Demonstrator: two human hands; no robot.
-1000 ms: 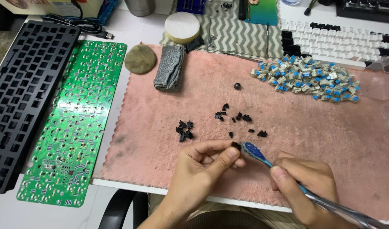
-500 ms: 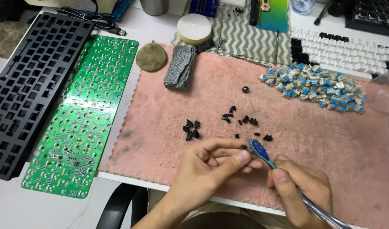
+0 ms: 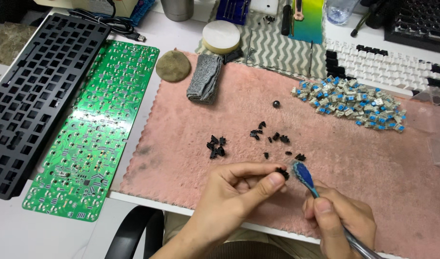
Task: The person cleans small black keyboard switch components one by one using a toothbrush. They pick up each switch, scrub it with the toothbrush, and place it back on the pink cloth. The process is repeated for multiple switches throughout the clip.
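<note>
The person's left hand (image 3: 234, 192) pinches a small black plastic clip (image 3: 281, 172) between thumb and forefinger, the other fingers curled loosely beneath. The right hand (image 3: 337, 218) is closed around the silvery handle of a blue-headed toothbrush (image 3: 304, 173), whose bristle head sits just beside the clip, almost touching it. Both hands work over the near edge of a fluffy pink towel (image 3: 373, 168), which overhangs the front lip of the white desk (image 3: 56, 235).

Ahead of the hands lie two loose groups of the same black clips: a tight cluster (image 3: 215, 147) to the left and a scattered one (image 3: 272, 136) near the middle. Between them and the hands the towel is open. Farther back, a small dark metal ball (image 3: 276, 103) sits alone, and a heap of grey-and-blue key switches (image 3: 352, 103) fills the right rear. A folded grey knitted cloth (image 3: 204, 78) and a round olive pad (image 3: 173, 65) mark the towel's far left corner. Left of the towel, a green circuit board (image 3: 92, 129) lies alongside a black keyboard plate (image 3: 30, 93), the board's near corner close to the desk's front edge.

Compared with half a second ago, the brush head has drawn slightly away from the fingertips, so the clip shows more plainly; the right hand sits a touch lower.
</note>
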